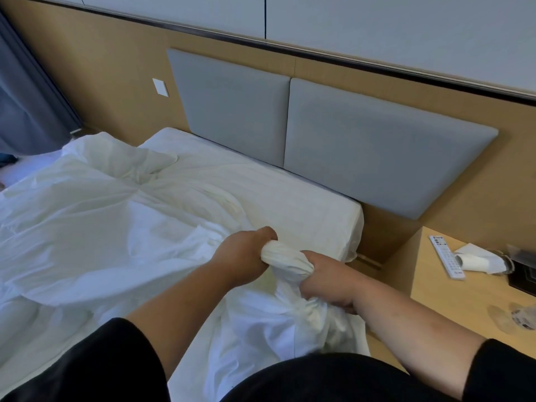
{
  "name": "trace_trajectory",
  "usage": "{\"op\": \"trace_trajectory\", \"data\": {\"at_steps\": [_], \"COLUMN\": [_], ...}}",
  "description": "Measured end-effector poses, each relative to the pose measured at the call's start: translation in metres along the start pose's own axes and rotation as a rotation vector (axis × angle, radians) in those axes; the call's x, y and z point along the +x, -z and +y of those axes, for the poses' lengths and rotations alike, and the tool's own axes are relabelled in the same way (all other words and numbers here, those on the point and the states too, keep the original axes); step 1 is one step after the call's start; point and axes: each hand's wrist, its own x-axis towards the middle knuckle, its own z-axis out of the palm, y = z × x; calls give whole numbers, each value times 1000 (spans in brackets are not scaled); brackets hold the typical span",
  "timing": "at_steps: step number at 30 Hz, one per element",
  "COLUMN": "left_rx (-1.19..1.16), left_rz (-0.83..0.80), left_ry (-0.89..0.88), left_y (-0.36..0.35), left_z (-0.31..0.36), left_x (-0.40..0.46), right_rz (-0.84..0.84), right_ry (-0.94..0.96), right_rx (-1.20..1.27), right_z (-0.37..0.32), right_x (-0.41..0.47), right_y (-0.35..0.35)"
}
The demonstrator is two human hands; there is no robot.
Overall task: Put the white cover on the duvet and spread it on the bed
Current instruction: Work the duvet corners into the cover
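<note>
Where the dark curtain (26,91) hangs at ten o'clock, the white cover (87,227) lies rumpled across the bed (319,210), reaching toward eight o'clock. Near the middle, the left hand (243,256) is curled tight around a bunched cream corner of the duvet (285,258). Touching the same twisted wad at its four o'clock side, the right hand (327,280) grips it with cover fabric gathered beneath. At three o'clock, a remote (446,256) lies on the wooden nightstand (452,300), beside crumpled tissue (478,259).

Duvet cover (87,227) matt white cloth; nightstand (452,300) smooth wood; headboard (377,158) grey fabric.
</note>
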Motion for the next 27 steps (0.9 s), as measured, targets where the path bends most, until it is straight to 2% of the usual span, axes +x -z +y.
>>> {"op": "trace_trajectory", "data": {"at_steps": [4,8,10,11,13,15,16,18,20,23,25,27], "left_rx": [-349,-653,-670,-570,-152,163,223,257,260,175,67,-51], "left_rz": [-409,-636,-748,-777,-719,-504,-382,-205,-110,49,51,-95], "left_ry": [86,192,224,205,126,98,97,79,24,-41,-23,28], "left_y": [20,28,32,32,27,10,0,-14,-18,-16,-10,-2], "left_z": [-7,-12,-9,-5,8,17,17,12,7,4,3,4], "left_x": [-3,-8,-6,-3,2,3,2,-2,-4,-2,0,0], "right_rz": [37,94,209,288,404,425,417,365,277,113,17,-16], "right_ry": [88,74,122,156,192,217,229,232,206,77,12,7], "right_rx": [-321,-670,-803,-813,-769,-695,-646,-519,-363,-80,-18,-256], "right_z": [-3,-6,-2,0,2,3,3,0,-4,-6,-7,-6], "right_x": [5,11,15,16,17,15,12,5,-4,-14,-15,-8], "right_y": [3,-5,-12,-12,-9,-4,-3,-2,-3,-4,-2,2]}}
